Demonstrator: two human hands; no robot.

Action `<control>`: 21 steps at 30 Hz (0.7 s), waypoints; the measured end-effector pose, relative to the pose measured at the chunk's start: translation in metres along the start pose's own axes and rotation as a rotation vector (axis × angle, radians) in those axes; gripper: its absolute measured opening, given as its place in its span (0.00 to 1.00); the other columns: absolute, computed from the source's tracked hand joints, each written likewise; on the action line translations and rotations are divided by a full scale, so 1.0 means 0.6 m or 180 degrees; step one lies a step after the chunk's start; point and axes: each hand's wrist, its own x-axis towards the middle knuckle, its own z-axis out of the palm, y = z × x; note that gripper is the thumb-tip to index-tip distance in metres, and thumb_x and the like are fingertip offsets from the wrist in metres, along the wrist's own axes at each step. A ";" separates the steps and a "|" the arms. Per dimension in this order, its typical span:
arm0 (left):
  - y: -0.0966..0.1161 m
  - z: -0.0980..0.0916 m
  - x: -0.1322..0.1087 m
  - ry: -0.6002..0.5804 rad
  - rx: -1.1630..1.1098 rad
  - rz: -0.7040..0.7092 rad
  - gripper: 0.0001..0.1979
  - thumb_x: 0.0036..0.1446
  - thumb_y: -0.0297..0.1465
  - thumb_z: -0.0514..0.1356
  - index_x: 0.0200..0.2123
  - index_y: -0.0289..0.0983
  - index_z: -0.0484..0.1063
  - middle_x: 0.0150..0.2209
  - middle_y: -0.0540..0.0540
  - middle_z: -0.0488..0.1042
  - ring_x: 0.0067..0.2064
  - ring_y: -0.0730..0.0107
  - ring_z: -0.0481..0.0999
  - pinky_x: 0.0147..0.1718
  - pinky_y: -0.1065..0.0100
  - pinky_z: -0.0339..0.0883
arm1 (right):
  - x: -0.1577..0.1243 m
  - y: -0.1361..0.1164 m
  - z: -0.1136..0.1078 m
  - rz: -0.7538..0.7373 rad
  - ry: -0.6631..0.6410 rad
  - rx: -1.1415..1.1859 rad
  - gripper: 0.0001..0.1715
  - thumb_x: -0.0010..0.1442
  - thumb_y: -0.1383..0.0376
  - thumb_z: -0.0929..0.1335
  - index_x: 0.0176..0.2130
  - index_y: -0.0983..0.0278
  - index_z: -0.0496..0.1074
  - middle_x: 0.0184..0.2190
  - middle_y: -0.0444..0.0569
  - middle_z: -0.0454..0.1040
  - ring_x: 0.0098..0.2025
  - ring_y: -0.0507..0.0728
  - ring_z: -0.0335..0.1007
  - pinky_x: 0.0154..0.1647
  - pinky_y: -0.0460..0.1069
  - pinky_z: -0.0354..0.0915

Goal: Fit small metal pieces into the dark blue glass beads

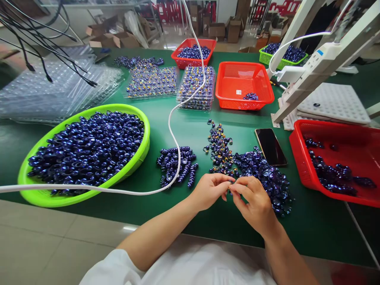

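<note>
Metallic violet-blue pieces (276, 192), lime-green basket (144, 147), plain green tabletop (166, 213), red basket (244, 104), white cable (118, 190), gold-edged black phone (271, 146)

Just right beyond the grip, a gold-edged, black-screened rectangular smartphone (271, 147) lies flat! Left of it, a smooth white cable (169, 120) curves past; far beyond, brown cardboard boxes (233, 29); far left, thin black cables (90, 82) dangling!

Bare tabletop (198, 126) at frame centre: passable, though white cable (179, 158) crosses it. Right of centre: blue pile (276, 190), phone (271, 147) and red basket (300, 162) obstruct. Upper right: slanted white post (350, 51) bars passage. Lower left: open strip beneath green basket (144, 152).
</note>
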 end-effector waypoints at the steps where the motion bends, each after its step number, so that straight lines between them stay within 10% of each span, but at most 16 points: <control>1: 0.000 -0.001 0.001 -0.0042 -0.0096 -0.0052 0.16 0.49 0.35 0.67 0.37 0.29 0.80 0.24 0.47 0.76 0.22 0.77 0.70 0.23 0.72 0.69 | 0.000 0.000 0.001 -0.0063 0.0001 -0.0073 0.17 0.58 0.76 0.68 0.44 0.57 0.70 0.36 0.49 0.71 0.39 0.58 0.69 0.41 0.56 0.67; 9: -0.007 -0.004 0.005 -0.0278 -0.0520 -0.0187 0.23 0.47 0.39 0.70 0.42 0.28 0.79 0.28 0.44 0.79 0.28 0.72 0.77 0.33 0.68 0.74 | 0.005 -0.007 0.003 0.0664 0.0211 0.0275 0.06 0.62 0.72 0.66 0.36 0.60 0.68 0.36 0.48 0.68 0.41 0.57 0.68 0.43 0.54 0.65; 21: -0.028 0.005 -0.005 0.0143 0.1134 0.1280 0.14 0.58 0.34 0.63 0.46 0.37 0.80 0.36 0.41 0.80 0.35 0.65 0.79 0.36 0.65 0.75 | -0.004 0.015 0.001 0.1902 -0.0023 0.1412 0.07 0.62 0.59 0.69 0.34 0.60 0.71 0.34 0.47 0.70 0.36 0.55 0.66 0.37 0.50 0.66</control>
